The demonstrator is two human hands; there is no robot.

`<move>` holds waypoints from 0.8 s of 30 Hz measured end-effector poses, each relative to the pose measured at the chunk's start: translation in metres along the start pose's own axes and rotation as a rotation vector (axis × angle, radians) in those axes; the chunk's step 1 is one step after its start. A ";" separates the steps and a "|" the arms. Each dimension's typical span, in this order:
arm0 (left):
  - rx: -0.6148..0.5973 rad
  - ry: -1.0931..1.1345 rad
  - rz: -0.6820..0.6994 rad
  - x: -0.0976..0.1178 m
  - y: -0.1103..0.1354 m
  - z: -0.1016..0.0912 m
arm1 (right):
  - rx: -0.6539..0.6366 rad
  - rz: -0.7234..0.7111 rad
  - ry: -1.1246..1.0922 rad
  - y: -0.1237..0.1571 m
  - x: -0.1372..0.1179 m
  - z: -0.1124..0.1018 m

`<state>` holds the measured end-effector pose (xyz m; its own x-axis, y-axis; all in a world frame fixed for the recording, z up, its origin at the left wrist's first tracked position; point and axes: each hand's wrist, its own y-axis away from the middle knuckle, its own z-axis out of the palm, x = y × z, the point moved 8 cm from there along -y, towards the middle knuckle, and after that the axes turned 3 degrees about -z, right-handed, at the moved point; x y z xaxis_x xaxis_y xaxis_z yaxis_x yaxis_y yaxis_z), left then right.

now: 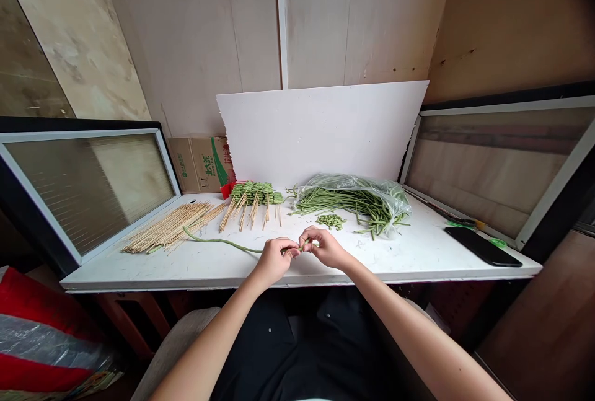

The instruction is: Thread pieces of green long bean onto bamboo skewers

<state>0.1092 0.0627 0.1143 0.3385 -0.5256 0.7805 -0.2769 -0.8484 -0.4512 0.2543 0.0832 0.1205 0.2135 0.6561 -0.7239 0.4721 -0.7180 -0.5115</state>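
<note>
A long green bean (pixel 227 242) trails leftward across the white table from between my fingers, its far end lying over the bamboo skewers (pixel 170 227). My left hand (pixel 277 256) is closed around the bean near its right end. Fingertips of my right hand (pixel 324 247) pinch the same bean at its tip, close against the left hand. Just beyond the hands lies a small heap of short cut bean pieces (pixel 331 221). Behind, a clear plastic bag (pixel 367 185) holds many long beans (pixel 344 201). Skewered bean bundles (pixel 253 193) are stacked at the back, sticks pointing toward me.
A black phone (pixel 483 246) lies at the table's right, with a green ring (pixel 498 242) beside it. A white board (pixel 320 131) stands at the back, next to a cardboard box (pixel 199 162). Framed glass panels (pixel 93 184) flank both sides. The table's front edge (pixel 186 284) is close.
</note>
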 end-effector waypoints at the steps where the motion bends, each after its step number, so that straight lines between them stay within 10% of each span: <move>1: -0.004 0.019 0.002 0.000 0.000 0.000 | -0.009 0.006 -0.051 0.000 0.002 0.002; 9: -0.060 0.137 -0.067 0.005 -0.001 0.003 | -0.118 0.086 -0.412 0.001 -0.003 0.008; 18: -0.086 0.113 -0.075 0.006 -0.002 0.006 | -0.092 -0.008 -0.176 -0.006 -0.003 -0.004; 24: -0.061 0.180 -0.187 -0.011 -0.009 -0.011 | 0.236 0.090 0.069 0.003 0.044 -0.083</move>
<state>0.0981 0.0763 0.1148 0.2252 -0.3357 0.9146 -0.2799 -0.9215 -0.2693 0.3362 0.1288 0.1258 0.3078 0.5954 -0.7422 0.2378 -0.8034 -0.5459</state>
